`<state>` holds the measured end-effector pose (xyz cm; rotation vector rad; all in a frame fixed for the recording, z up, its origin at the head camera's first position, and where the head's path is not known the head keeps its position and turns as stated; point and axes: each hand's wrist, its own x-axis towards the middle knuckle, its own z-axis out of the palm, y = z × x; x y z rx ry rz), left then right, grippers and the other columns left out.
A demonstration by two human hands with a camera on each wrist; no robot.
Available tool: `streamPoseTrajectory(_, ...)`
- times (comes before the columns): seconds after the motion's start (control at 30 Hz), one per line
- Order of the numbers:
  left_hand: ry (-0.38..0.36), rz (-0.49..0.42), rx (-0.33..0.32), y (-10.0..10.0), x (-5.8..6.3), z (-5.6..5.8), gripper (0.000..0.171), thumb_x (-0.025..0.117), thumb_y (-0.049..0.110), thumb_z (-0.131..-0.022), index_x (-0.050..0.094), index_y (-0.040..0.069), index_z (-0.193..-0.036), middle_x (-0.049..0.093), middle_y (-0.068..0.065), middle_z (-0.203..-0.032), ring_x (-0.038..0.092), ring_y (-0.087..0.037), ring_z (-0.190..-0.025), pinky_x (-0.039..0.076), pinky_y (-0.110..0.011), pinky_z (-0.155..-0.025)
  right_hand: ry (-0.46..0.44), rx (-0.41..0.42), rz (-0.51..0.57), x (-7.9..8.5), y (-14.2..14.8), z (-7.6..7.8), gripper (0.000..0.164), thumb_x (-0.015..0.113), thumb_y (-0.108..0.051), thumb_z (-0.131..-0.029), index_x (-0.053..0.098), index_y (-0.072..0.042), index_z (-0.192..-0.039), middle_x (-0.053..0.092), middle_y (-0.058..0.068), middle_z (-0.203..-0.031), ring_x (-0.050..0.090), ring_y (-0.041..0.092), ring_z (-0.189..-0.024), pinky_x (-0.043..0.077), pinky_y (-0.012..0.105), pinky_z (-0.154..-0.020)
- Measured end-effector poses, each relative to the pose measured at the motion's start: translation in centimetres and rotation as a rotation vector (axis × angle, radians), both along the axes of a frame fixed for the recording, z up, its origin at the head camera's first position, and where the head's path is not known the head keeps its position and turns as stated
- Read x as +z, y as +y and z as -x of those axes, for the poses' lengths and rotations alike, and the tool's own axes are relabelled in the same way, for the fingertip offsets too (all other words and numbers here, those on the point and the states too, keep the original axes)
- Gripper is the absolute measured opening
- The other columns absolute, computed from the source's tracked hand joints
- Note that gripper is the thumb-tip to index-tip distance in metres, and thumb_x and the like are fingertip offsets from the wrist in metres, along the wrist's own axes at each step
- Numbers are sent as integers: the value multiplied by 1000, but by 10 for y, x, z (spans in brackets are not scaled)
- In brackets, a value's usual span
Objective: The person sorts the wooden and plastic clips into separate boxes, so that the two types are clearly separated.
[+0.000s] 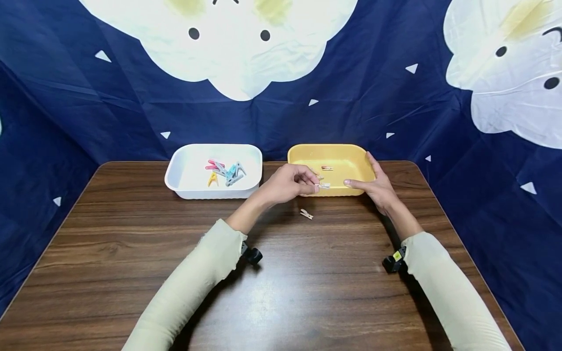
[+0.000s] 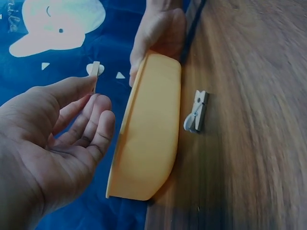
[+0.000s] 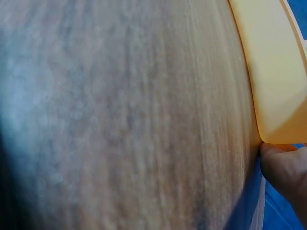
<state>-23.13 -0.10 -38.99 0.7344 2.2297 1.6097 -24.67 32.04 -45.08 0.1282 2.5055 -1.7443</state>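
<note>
My left hand [image 1: 287, 185] pinches a small wooden clothespin [image 1: 325, 185] between thumb and fingertips, over the near rim of the yellow bin [image 1: 351, 155]. In the left wrist view that clothespin [image 2: 95, 72] stands up from the fingertips. At the bin's right end my right hand [image 1: 381, 187] holds it, the thumb over the near rim and the fingers along the side. Inside the bin lie small clothespins, one with a red mark [image 1: 327, 168]; others are partly hidden by my left hand. Another wooden clothespin [image 2: 197, 112] lies on the table just in front of the bin.
To the left stands a white bin [image 1: 186, 183] with several plastic clips: a pink clip [image 1: 214, 165], a yellow clip [image 1: 212, 179] and blue and grey ones. Both bins sit at the back edge of the wooden table [image 1: 298, 292], before a dark blue cloth [image 1: 272, 122].
</note>
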Motion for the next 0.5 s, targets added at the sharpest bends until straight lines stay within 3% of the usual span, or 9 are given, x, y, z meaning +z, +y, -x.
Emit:
streamPoseTrajectory(0.2,-16,-29,23,1,-1,3,9,83,5,-99,82,3,-107,74,-2,-93,64,-12,-86,58,-28,-78,-8,-4,-1,-1,-1,2,127,94,-25,-94,3,-40,-182,2,-7,-192,12,24,-178,17,44,-145)
streamPoseTrajectory(0.4,-29,-38,52,4,-4,8,9,83,5,-99,82,3,-107,75,-2,-92,65,-12,-85,62,-48,-87,1,1,-15,1,-2,-1,128,95,-28,-94,3,-40,-182,2,-8,-192,11,24,-178,17,46,-145)
streamPoseTrajectory(0.5,-17,-43,78,6,-4,12,9,83,6,-99,82,2,-107,74,-1,-91,65,-11,-83,61,-40,-83,4,3,-24,2,-2,-3,129,95,-29,-93,3,-40,-182,2,-9,-192,11,24,-178,17,47,-145)
